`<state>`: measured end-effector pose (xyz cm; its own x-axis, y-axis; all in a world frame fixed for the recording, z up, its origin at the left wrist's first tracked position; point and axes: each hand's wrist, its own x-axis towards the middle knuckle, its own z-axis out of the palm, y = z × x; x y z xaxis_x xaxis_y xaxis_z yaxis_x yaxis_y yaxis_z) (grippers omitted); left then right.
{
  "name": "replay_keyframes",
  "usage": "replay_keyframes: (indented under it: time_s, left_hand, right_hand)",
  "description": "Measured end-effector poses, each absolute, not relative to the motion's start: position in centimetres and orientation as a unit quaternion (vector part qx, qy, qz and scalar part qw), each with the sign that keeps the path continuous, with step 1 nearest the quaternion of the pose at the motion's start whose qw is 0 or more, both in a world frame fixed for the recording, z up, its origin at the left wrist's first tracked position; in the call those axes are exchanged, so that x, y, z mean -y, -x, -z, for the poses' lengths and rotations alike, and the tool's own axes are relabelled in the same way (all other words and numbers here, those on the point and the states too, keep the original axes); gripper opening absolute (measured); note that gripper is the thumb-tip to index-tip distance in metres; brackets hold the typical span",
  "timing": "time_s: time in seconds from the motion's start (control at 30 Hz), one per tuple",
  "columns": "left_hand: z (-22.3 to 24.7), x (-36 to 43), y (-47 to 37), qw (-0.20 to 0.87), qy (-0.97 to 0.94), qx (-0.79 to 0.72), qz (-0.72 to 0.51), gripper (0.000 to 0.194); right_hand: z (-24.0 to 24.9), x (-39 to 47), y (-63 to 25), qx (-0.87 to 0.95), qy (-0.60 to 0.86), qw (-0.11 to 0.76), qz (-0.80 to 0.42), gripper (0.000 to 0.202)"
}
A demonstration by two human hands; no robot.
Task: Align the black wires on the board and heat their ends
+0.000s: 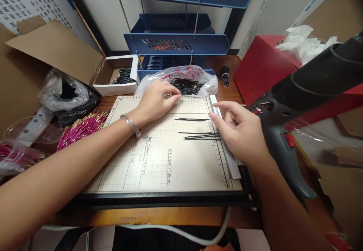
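My left hand [159, 100] is over the far edge of a cream cutting board [159, 160] with printed grid lines. Its thumb and forefinger come together beside a plastic bag [208, 84] of thin black pieces [185, 86]; what they hold, if anything, is too small to make out. Near the board's right side, my right hand [239, 128] has thumb and forefinger apart, with the other fingers curled and nothing visible between them. Several thin black sticks [198, 136] lie on the board by its thumb, and another few [191, 119] lie a little farther back.
Magenta sticks with gold tips [85, 128] lie left of the board. Behind stand a white box [115, 89] of black pieces and a blue rack [176, 42]. A heat gun [283, 130] and a red box [263, 61] are at the right.
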<state>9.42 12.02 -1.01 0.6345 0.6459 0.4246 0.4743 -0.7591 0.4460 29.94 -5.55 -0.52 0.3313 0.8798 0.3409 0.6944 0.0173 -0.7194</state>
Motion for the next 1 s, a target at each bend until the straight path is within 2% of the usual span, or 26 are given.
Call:
replay_keyframes:
  time_s: [0.23,0.33,0.47,0.63,1.0]
  left_hand:
    - [1.8,-18.2,-12.5,0.146,-0.870,-0.407,-0.237,0.028]
    - [1.0,-16.6,-12.0,0.156,-0.888,-0.361,-0.240,0.029]
    - [-0.8,-12.1,-10.0,0.192,-0.916,-0.290,-0.200,0.019]
    - [-1.2,-8.6,-8.3,0.245,-0.906,-0.281,-0.201,0.018]
    - [0.9,-8.4,-8.8,0.322,-0.889,-0.260,-0.197,0.018]
  right_hand:
    - [0.8,5.5,-30.4,0.572,0.716,0.385,-0.108,0.022]
    - [0.5,5.5,-30.8,0.586,0.727,0.341,-0.110,0.021]
    - [0.2,5.6,-30.9,0.602,0.726,0.308,-0.128,0.020]
    - [0.5,5.4,-30.8,0.612,0.718,0.300,-0.141,0.020]
    - [1.2,4.9,-30.6,0.624,0.702,0.304,-0.157,0.018]
